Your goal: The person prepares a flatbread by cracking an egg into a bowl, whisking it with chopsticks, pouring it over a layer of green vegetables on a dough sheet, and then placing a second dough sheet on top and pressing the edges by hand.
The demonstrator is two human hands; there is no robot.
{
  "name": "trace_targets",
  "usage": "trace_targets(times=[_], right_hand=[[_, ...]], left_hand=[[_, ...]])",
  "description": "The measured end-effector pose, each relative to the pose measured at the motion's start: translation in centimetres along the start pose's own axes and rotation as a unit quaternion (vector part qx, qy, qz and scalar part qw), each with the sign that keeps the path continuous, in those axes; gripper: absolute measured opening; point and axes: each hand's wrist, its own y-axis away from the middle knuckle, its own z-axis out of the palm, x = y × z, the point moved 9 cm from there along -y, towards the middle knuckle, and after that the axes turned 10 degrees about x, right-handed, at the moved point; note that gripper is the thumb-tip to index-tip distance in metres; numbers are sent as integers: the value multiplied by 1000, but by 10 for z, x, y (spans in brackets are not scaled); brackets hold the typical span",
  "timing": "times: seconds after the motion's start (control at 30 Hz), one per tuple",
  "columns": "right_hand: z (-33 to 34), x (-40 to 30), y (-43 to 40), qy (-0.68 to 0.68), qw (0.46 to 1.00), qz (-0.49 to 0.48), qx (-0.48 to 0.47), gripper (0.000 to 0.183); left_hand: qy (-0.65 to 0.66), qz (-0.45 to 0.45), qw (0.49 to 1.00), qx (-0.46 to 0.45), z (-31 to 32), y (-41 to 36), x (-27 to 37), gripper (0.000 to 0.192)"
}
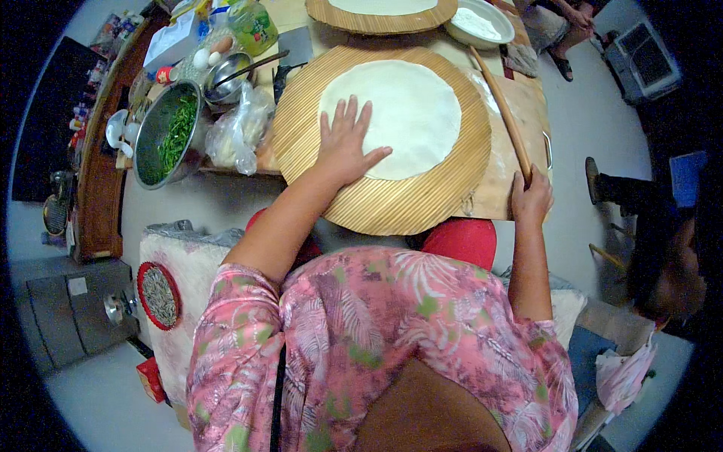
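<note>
My left hand [347,141] lies palm down with fingers spread on the left side of a round, thin sheet of dough [409,118]. Under the dough is a round mat of straw-coloured stalks [395,209], whose near edge hangs over the table edge. My right hand [532,195] grips the near end of a long wooden rolling pin [501,107]. The pin slants away across the floured wooden board [491,198], its far end close to a bowl of flour [477,25]. Part of the board is hidden beneath the mat.
To the left stand a steel bowl of chopped greens [175,135], a plastic bag [240,135], a small metal bowl [229,79] and eggs [206,56]. A second stalk mat [384,21] with dough lies at the back. Other people's legs [632,189] show at right.
</note>
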Motion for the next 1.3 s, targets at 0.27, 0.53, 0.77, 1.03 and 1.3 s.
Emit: trace_targets(times=[0.27,0.53,0.77,1.03,1.3], right_hand=[[-12,-78,-8,-198,971,-119,60,53],[26,-244,19,-254,889,-362,-117,68],[63,-229,-12,-175,910,-337,-166,72],[84,-205,-37,-177,939,-262,-134,72],[76,-211,-47,-237,932,-242,-132,69]], left_hand=[[-16,1,1000,-3,5,-3,1,79],[-25,23,999,17,6,-7,5,78],[1,22,1000,22,1,-8,3,79],[64,-6,997,32,7,-41,-30,80],[122,-23,992,30,8,-58,-50,76]])
